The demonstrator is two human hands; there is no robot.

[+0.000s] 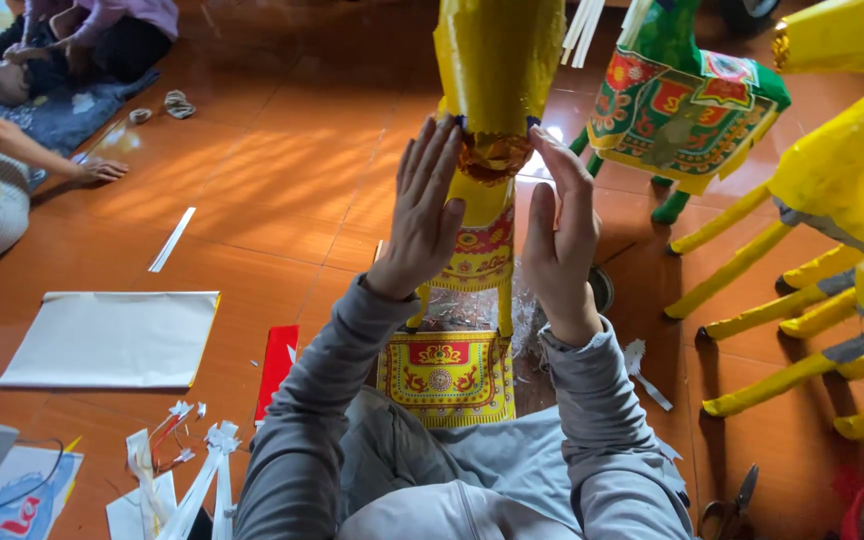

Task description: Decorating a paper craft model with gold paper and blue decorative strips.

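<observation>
The left hand [424, 215] and right hand [559, 235] press flat, fingers open and extended, against either side of a yellow paper horse figure [492, 60] standing upright in front of the person, right at its gold foil collar [493, 155]. The body is already wrapped and its patterned red-and-yellow cloth panel [447, 378] hangs in place; the collar seems to be the part being smoothed. Finished yellow horses [842, 170] stand right; white paper sheets [112, 340] lie left on the floor [282, 180].
</observation>
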